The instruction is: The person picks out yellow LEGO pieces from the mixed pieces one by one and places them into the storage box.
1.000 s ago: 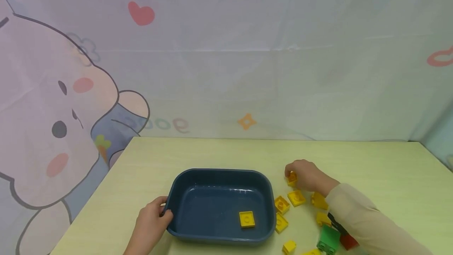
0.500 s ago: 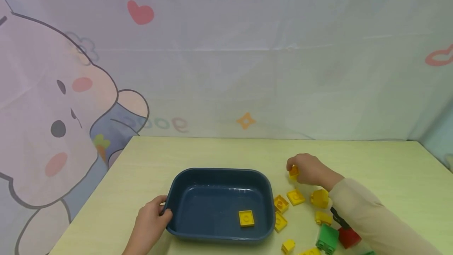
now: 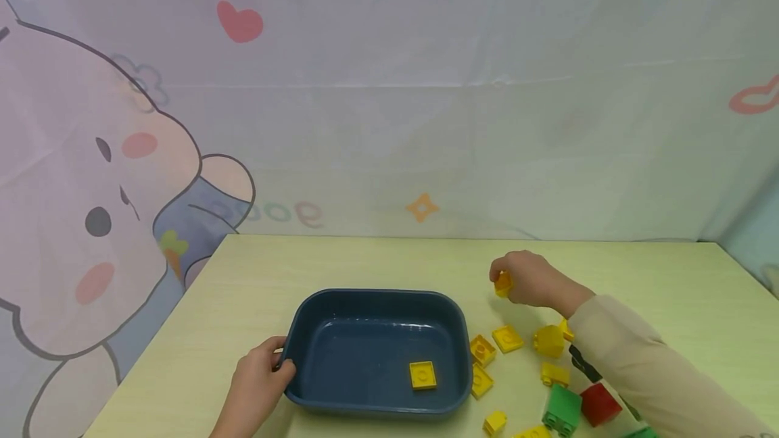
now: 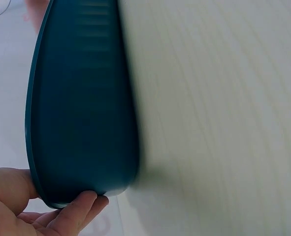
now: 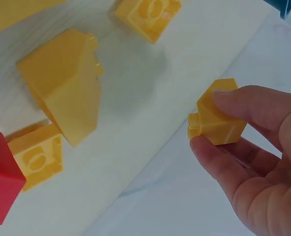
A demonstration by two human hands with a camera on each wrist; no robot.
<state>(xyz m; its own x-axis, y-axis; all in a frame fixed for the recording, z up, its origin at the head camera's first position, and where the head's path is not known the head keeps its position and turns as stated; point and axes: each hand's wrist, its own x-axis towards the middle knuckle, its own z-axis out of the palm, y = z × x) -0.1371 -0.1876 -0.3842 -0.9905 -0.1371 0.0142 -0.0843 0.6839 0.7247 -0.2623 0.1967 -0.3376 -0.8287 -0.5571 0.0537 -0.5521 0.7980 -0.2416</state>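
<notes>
A dark blue plastic tub (image 3: 365, 411) stands in the middle of the table, one yellow square brick (image 3: 422, 375) lying in it. My left hand (image 3: 257, 384) grips the tub's left rim, thumb on the near side and fingers curled behind, as the left wrist view also shows. Up and to the right of the tub, my right hand (image 3: 535, 280) pinches a small yellow sloped brick (image 5: 221, 115) between thumb and fingertips, raised over the table. Below that hand lie loose yellow bricks, among them a flat square one (image 3: 508, 338) and a larger sloped one (image 3: 550, 341).
Two more yellow bricks lie against the tub's right side. Nearer the front are a green brick (image 3: 562, 410), a red brick (image 3: 600, 404) and a small yellow brick (image 3: 495, 423). The right sleeve (image 3: 651, 357) covers part of the pile. A printed cloth (image 3: 389, 120) hangs behind the table.
My right hand has risen and moved slightly away from the front, carrying the small yellow brick up off the table. The left hand keeps its grip on the tub.
</notes>
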